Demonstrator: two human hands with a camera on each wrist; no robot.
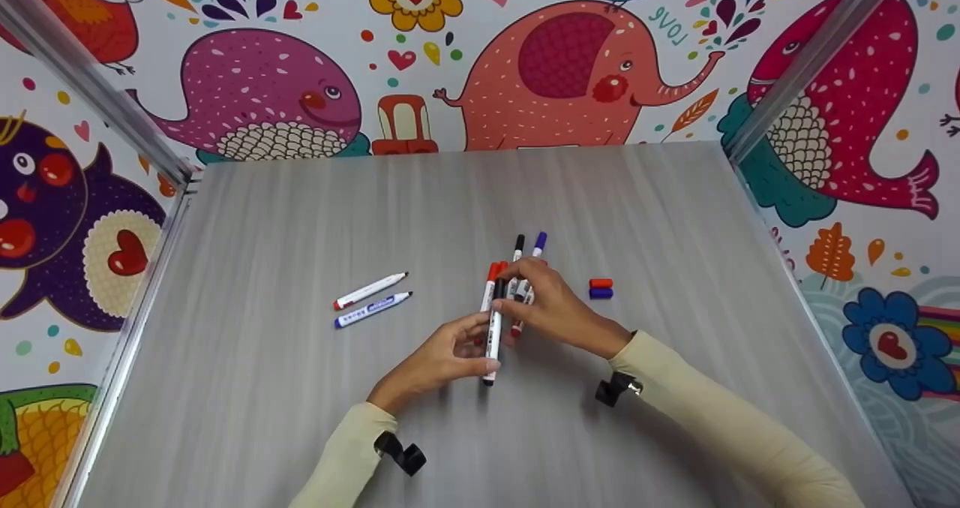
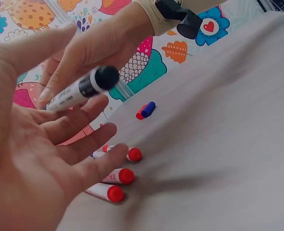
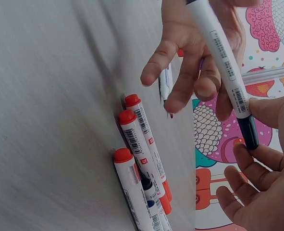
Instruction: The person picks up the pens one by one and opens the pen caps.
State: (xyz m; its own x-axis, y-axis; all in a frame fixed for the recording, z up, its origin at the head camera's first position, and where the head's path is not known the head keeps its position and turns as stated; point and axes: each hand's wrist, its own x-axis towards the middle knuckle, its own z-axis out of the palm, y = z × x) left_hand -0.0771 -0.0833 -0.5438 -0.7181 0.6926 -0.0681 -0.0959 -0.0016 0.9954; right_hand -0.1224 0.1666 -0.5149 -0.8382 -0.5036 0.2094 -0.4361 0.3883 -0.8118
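Observation:
A white marker with a black cap (image 1: 493, 347) is held up off the table by my right hand (image 1: 551, 309), whose thumb and fingers pinch its capped end. In the right wrist view, that black cap (image 3: 248, 132) sits between thumb and index finger. My left hand (image 1: 442, 354) is around the marker's lower end. The left wrist view shows its fingers (image 2: 86, 149) loosely spread, with the marker's black end (image 2: 106, 78) apart from them. Beneath the hands lie several markers, including red ones (image 3: 137, 139), one black-capped (image 1: 519, 245) and one blue-capped (image 1: 539, 244), partly hidden.
Two uncapped markers lie side by side to the left, one with a red end (image 1: 371, 290) and one blue (image 1: 373, 310). On the right, a loose red cap (image 1: 601, 284) touches a blue cap (image 1: 601, 294). Patterned walls (image 1: 412, 58) border the table (image 1: 247, 403).

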